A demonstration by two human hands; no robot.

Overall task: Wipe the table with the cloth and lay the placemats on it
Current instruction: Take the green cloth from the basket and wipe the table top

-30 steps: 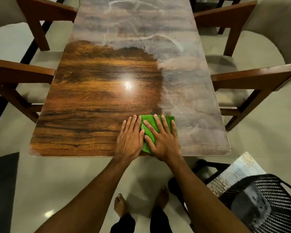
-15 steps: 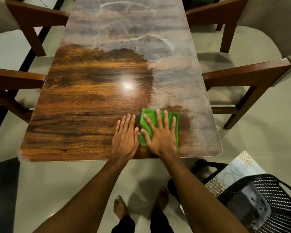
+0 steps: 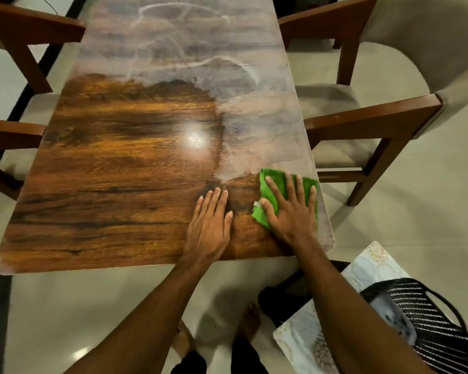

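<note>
The right hand (image 3: 291,211), fingers spread flat, presses the green cloth (image 3: 278,188) on the table (image 3: 119,171) and has slid it from the middle of the near edge to the right corner. The left hand (image 3: 210,224) stays flat and empty beside it, now apart. Placemats (image 3: 368,268) lie on the floor.

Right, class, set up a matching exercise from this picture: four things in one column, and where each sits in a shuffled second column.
Things:
1. green cloth
2. left hand
3. placemats
4. dusty film

Places:
A. flat on the bare wiped wood
B. under the right hand, near the table's right edge
C. the table's far end
D. off the table, low right, beside a black basket

Pairs: 1-B, 2-A, 3-D, 4-C
</note>
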